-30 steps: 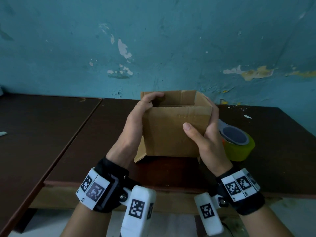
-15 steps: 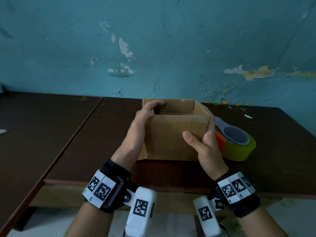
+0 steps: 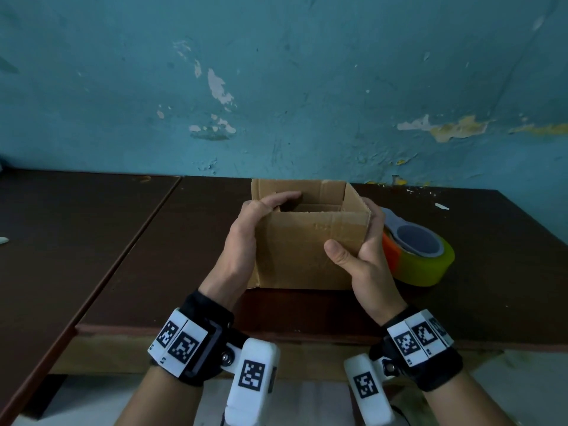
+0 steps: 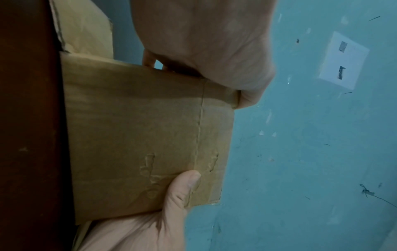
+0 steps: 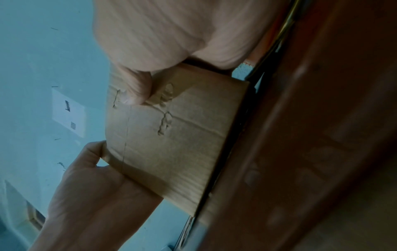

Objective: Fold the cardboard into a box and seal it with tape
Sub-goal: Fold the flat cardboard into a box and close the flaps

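Observation:
An open-topped brown cardboard box (image 3: pixel 304 250) stands on the dark wooden table (image 3: pixel 184 241), its top flaps upright. My left hand (image 3: pixel 246 238) grips the box's left side, fingers curled over the top edge into the opening. On the other side my right hand (image 3: pixel 365 256) holds the box, thumb pressed on the front face and fingers hidden behind the right wall. Both wrist views show the same front panel (image 4: pixel 139 135) (image 5: pixel 171 139) with the right thumb on it. A roll of tape (image 3: pixel 421 256), green and orange, lies just right of the box.
A teal wall (image 3: pixel 307 87) with peeling paint rises right behind the table. A second table top (image 3: pixel 61 226) adjoins on the left, with a seam between. The table's front edge (image 3: pixel 307 333) runs just above my wrists.
The box has come down from a lifted, tilted hold to stand flat on the table. Both hands kept their hold and sank with it.

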The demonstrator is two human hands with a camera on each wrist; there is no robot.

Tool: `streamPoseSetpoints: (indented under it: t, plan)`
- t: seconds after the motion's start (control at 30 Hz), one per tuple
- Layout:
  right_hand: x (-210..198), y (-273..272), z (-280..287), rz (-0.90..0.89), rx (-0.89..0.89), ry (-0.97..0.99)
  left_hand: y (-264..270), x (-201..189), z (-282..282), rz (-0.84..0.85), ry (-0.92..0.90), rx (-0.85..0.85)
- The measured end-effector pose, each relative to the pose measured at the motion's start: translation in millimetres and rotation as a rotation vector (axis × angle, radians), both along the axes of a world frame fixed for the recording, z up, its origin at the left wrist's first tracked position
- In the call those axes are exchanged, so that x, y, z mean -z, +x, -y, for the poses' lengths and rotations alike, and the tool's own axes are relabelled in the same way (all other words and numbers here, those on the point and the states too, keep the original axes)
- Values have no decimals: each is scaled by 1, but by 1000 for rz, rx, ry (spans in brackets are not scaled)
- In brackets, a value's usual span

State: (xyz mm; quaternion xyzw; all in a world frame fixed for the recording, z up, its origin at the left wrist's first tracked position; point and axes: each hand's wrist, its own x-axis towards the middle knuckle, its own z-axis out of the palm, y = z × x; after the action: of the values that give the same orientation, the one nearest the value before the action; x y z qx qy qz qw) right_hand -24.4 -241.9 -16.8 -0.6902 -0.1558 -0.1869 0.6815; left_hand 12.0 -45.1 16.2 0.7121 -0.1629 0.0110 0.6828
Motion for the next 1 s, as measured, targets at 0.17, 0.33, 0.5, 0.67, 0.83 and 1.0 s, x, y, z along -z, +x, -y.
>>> streamPoseSetpoints:
  t: [0.17, 0.33, 0.5, 0.67, 0.83, 1.0]
  plan:
    - [1, 1, 0, 13, 11, -15, 0, -2, 0, -32, -56, 33]
    - [1, 0, 2, 51, 26, -38, -5, -2, 4, -51, -116, -8]
    - [2, 2, 4, 65, 36, -81, 0, 2, -2, -1, 29, 1]
    - [2, 2, 4, 63, 35, -70, -1, -9, -2, 34, 164, 33]
    - [2, 2, 3, 73, 32, -64, -2, 2, -1, 31, -50, -8]
    - [3, 3, 4, 62, 41, -62, -4, 7, 8, 68, -180, -34]
